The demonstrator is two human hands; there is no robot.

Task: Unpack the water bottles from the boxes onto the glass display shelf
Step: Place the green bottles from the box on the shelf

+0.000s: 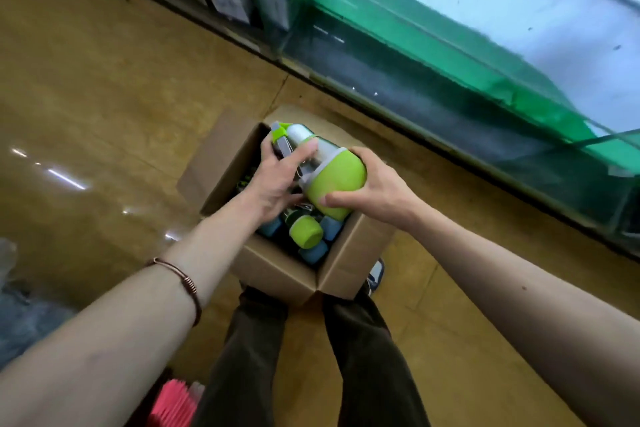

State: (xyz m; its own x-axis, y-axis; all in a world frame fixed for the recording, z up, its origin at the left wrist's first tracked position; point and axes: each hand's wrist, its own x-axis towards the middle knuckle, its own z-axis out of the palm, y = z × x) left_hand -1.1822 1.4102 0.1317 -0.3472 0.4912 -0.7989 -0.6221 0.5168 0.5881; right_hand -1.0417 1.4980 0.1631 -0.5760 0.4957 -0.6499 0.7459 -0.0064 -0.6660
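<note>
2 hands on 1 bottle (pixel 322 163) above box (pixel 291 274): left grip (pixel 277 177) curled round neck, right grip (pixel 374 187) clasping green base.

Single view, head-mounted, wide-angle. Looks steeply down and forward over both forearms, close above the open brown cardboard box (pixel 277 263) on the glossy tan floor (pixel 104 87). Green-edged glass display shelf (pixel 450 55) crosses upper right, horizon tilted.
</note>
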